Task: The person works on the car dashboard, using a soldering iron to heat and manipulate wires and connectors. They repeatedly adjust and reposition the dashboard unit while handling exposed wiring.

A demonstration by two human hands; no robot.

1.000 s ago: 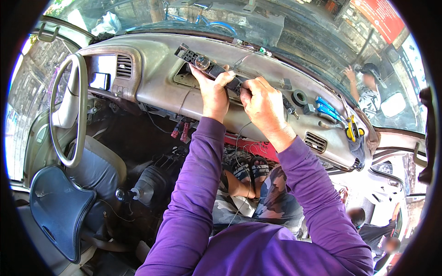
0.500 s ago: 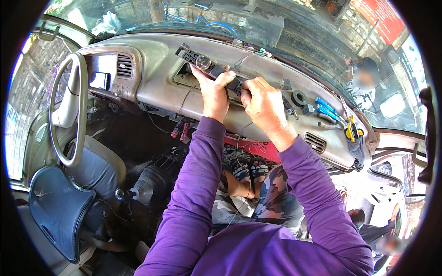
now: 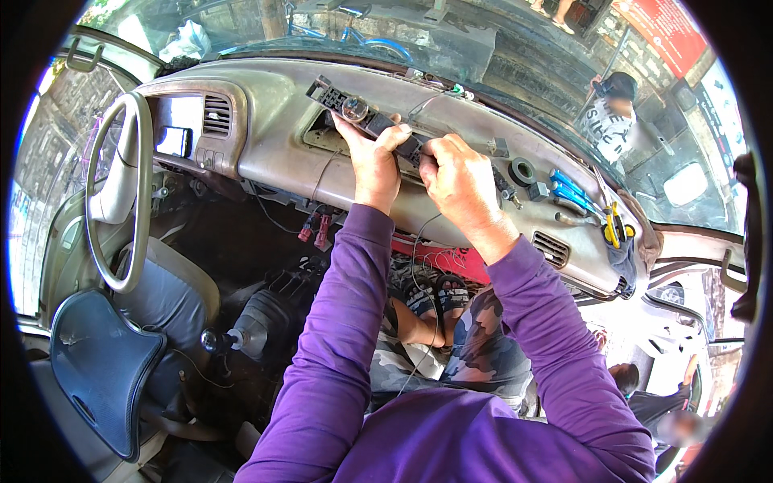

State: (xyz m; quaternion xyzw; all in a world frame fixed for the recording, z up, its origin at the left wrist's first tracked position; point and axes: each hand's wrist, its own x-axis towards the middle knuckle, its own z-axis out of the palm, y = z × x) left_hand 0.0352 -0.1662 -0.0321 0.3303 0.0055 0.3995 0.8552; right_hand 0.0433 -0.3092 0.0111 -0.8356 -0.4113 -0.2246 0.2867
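Over the dashboard's top, my left hand [image 3: 374,165] grips a long dark plastic part [image 3: 328,95] with slotted sections and a round metal-rimmed fitting [image 3: 355,108] on it. My left thumb lies over its middle and the fingers run underneath. My right hand [image 3: 459,185] is closed in a pinch on the same part, farther right; whatever small piece its fingertips may hold is hidden. Behind and below the part is a recess [image 3: 320,137] in the dashboard. A black tape roll [image 3: 522,171], a small grey block [image 3: 539,191], blue-handled tools [image 3: 568,189] and yellow-handled pliers [image 3: 612,226] lie to the right.
A steering wheel [image 3: 141,201] and gear lever [image 3: 213,341] are on the left. Red connectors [image 3: 322,228] hang below the dashboard [image 3: 266,113]. Outside the windscreen are a blue bicycle [image 3: 354,32] and a person [image 3: 604,129]; another person [image 3: 656,406] is by the door at lower right.
The person outside the windscreen has moved left, and another person's feet now show at the top. My hands and the part they hold have barely moved.
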